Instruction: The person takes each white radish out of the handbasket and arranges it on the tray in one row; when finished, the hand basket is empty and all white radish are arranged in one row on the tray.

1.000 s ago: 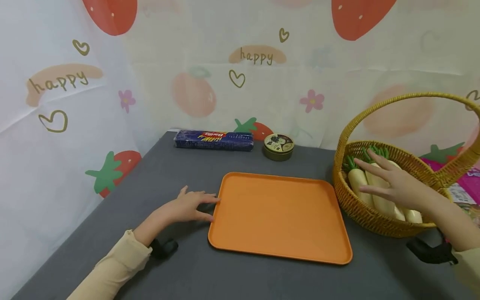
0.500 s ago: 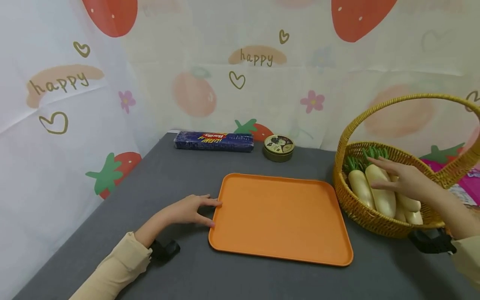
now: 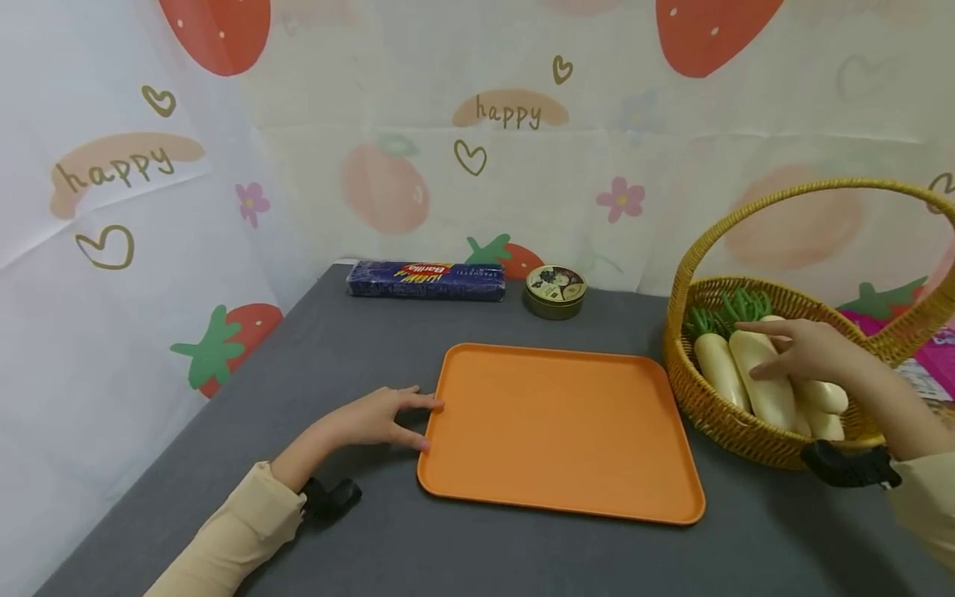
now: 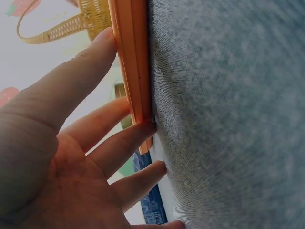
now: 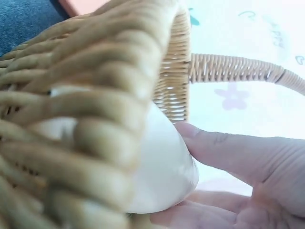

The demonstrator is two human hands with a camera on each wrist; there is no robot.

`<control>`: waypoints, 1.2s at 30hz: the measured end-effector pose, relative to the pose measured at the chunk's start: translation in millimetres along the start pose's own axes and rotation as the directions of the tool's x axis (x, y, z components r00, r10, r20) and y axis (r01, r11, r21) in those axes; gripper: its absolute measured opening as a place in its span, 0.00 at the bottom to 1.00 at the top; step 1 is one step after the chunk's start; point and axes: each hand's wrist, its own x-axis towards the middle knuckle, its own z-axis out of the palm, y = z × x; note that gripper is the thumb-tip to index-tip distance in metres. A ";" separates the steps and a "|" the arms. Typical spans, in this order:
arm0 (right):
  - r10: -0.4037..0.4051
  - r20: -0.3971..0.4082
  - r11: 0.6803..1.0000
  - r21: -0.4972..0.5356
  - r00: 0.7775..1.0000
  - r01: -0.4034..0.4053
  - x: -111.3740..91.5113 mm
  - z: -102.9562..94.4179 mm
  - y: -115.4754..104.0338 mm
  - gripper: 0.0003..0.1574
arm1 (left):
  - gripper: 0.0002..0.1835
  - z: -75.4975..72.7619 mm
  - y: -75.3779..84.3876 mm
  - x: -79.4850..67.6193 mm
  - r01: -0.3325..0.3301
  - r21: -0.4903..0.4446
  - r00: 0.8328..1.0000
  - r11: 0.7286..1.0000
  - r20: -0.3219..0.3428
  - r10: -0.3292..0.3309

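Note:
My right hand (image 3: 809, 352) reaches into a wicker basket (image 3: 712, 427) at the right, its thumb and fingers around a white radish (image 3: 772, 398) with a green top. In the right wrist view the thumb lies against one side of that radish (image 5: 162, 162) and the fingers against the other; the basket's weave hides part of it. Several more white radishes lie beside it, such as the leftmost one (image 3: 719, 369). At the left, my left hand (image 3: 366, 419) has its fingers spread, with thumb and fingertips touching the edge of an orange tray (image 3: 559, 423).
Along the back of the dark grey table (image 3: 358, 531) lie a blue spaghetti box (image 3: 425, 280) and a round tin (image 3: 555, 292). The basket's tall handle (image 3: 813, 189) arches over the radishes. A pink package (image 3: 936, 352) shows behind the basket, and a printed cloth hangs behind everything.
My right hand has come down onto the radish, and its spread fingers have drawn in around it. The left hand has settled slightly at the tray's edge.

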 end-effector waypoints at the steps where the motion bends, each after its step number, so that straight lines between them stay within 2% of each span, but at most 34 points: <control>1: 0.008 -0.001 1.000 0.001 1.000 -0.008 -0.3 -0.2 0.2 0.47 | 0.34 0.4 0.7 0.3 -0.003 -0.002 1.000 1.000 -0.001 0.003; 8: 0.037 0.029 0.999 -0.006 0.999 -0.037 -2.5 0.1 4.2 0.47 | 0.34 4.5 3.2 2.7 0.011 -0.001 1.000 1.000 0.004 -0.011; 13: 0.009 0.035 1.000 0.009 0.999 -0.009 -2.4 0.9 4.6 0.42 | 0.33 3.3 3.0 4.3 0.031 0.008 1.000 1.000 -0.002 -0.031; 18: -0.014 0.032 1.000 0.000 0.999 0.014 0.5 5.1 3.8 0.37 | 0.33 1.3 2.6 2.9 0.019 0.017 1.000 1.000 0.005 -0.019; 24: -0.068 0.040 0.992 0.105 0.997 0.064 3.4 9.9 6.4 0.30 | 0.33 0.0 2.0 2.0 0.011 0.017 1.000 1.000 0.006 -0.011; 28: -0.030 0.019 0.992 0.125 0.999 0.028 1.3 8.1 8.8 0.33 | 0.34 0.1 2.3 2.3 0.006 0.024 1.000 1.000 0.008 -0.007; 32: -0.007 -0.030 0.992 0.125 1.000 0.011 -3.2 3.4 7.5 0.35 | 0.35 -0.1 2.6 1.0 0.030 0.026 0.999 0.999 0.009 -0.031; 36: 0.049 -0.065 0.978 0.205 0.997 -0.035 -8.4 -2.6 3.3 0.39 | 0.38 -0.2 3.4 -0.2 0.059 0.028 0.998 0.998 0.014 -0.060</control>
